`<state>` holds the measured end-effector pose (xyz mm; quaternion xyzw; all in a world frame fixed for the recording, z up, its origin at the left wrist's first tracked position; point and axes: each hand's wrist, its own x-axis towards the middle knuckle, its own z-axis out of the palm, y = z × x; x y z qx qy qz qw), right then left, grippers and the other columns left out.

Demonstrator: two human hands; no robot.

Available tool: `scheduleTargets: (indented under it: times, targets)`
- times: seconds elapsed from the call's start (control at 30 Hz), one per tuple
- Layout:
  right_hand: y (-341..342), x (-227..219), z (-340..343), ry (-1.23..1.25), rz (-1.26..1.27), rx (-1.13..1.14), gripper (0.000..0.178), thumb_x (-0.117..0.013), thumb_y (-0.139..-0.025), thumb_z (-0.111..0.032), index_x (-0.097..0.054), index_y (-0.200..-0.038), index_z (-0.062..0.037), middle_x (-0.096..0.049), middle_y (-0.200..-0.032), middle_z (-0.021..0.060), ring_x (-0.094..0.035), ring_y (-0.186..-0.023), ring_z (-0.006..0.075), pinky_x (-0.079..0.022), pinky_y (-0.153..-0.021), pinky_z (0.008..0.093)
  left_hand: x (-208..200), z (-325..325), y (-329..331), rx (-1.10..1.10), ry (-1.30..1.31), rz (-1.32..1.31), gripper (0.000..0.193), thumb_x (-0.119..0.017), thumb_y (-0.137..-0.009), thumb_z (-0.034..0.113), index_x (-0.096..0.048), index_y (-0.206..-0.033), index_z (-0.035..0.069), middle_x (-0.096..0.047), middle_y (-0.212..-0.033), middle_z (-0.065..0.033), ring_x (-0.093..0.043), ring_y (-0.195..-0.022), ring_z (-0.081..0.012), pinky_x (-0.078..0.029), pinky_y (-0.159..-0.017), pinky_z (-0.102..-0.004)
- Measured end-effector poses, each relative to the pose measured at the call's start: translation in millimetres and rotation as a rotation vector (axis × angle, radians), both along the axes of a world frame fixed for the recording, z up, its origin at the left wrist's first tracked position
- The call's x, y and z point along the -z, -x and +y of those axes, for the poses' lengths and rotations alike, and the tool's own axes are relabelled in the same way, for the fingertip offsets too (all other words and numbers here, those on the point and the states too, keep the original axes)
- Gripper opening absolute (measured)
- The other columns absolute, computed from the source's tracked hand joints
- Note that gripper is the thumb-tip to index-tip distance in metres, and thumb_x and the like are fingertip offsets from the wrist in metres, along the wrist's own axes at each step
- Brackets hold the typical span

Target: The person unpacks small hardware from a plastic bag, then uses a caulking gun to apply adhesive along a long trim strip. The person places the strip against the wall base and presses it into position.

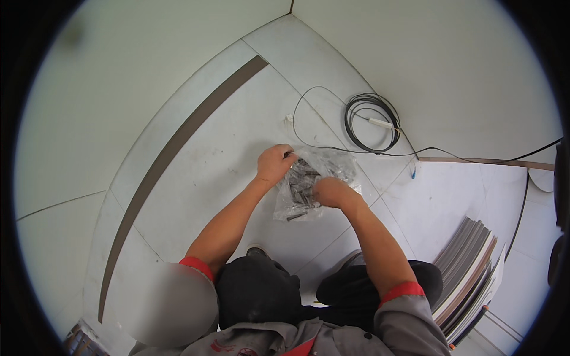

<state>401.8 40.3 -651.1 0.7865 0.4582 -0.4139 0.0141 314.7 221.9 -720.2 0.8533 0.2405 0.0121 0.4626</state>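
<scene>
A clear plastic bag (pixel 350 168) lies spread on the floor in front of me, with several small dark grey strip-like pieces (pixel 303 184) in it. My left hand (pixel 275 164) is closed at the bag's upper left edge, a small dark piece (pixel 288 155) showing between its fingertips. Over the bag's right side, my right hand (pixel 332 193) reaches down among the pieces, and its fingertips are hidden. One dark piece (pixel 297 216) lies near the bag's lower edge.
A coiled black cable (pixel 396 121) with a white connector lies beyond the bag, near the wall. One long brown strip (pixel 178 139) curves along the left. Stacked grey, white and brown strips (pixel 466 261) lie at the right, beside my knee.
</scene>
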Motion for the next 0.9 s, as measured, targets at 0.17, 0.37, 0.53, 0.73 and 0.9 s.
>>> scheduleTargets:
  times: [0.17, 0.37, 0.53, 0.73, 0.9]
  targets:
    - [-2, 44, 11, -0.503, -0.285, 0.345, 0.023, -0.049, -0.089, -0.005, -0.059, -0.109, 0.0001, -0.065, -0.112, 0.0257, -0.064, -0.097, 0.0452, -0.053, -0.085, 0.0501, -9, -6, -7, 0.131, -0.018, -0.024, 0.021, -0.067, -0.088, 0.03, -0.072, -0.088, 0.009, -0.068, -0.085, -0.0106, -0.064, -0.078, -0.0318, -0.048, -0.069, -0.0409]
    - [-2, 48, 22, -0.214, -0.443, 0.211, 0.025, -0.054, -0.09, -0.011, -0.061, -0.113, -0.0047, -0.071, -0.103, 0.0185, -0.069, -0.096, 0.0354, -0.056, -0.082, 0.0456, -17, 0, -8, 0.089, -0.117, -0.022, 0.019, -0.066, -0.089, 0.029, -0.072, -0.09, 0.01, -0.067, -0.087, -0.0085, -0.065, -0.081, -0.0321, -0.049, -0.07, -0.0433]
    - [-8, 52, 20, -0.052, -0.345, 0.118, 0.023, -0.054, -0.092, -0.014, -0.068, -0.109, -0.0126, -0.074, -0.094, 0.0121, -0.072, -0.093, 0.0314, -0.057, -0.078, 0.045, -13, -10, -4, 0.047, -0.072, -0.018, 0.019, -0.066, -0.089, 0.028, -0.072, -0.091, 0.01, -0.067, -0.088, -0.0093, -0.065, -0.081, -0.0328, -0.049, -0.07, -0.0438]
    - [-3, 68, 17, -0.148, -0.366, 0.073, 0.018, -0.058, -0.09, -0.017, -0.071, -0.101, -0.0139, -0.073, -0.097, 0.0118, -0.07, -0.097, 0.0316, -0.056, -0.08, 0.0441, -9, -12, 4, 0.059, -0.083, 0.003, 0.02, -0.065, -0.09, 0.028, -0.072, -0.093, 0.009, -0.068, -0.091, -0.0102, -0.066, -0.083, -0.0333, -0.05, -0.072, -0.0438]
    - [8, 41, 12, -0.33, -0.212, 0.23, 0.017, -0.07, -0.083, -0.02, -0.07, -0.094, -0.0073, -0.072, -0.097, 0.0136, -0.068, -0.091, 0.0322, -0.054, -0.076, 0.0435, -5, -6, 14, 0.021, -0.069, 0.003, 0.02, -0.066, -0.09, 0.027, -0.072, -0.094, 0.009, -0.069, -0.094, -0.0106, -0.066, -0.084, -0.0337, -0.05, -0.074, -0.0438]
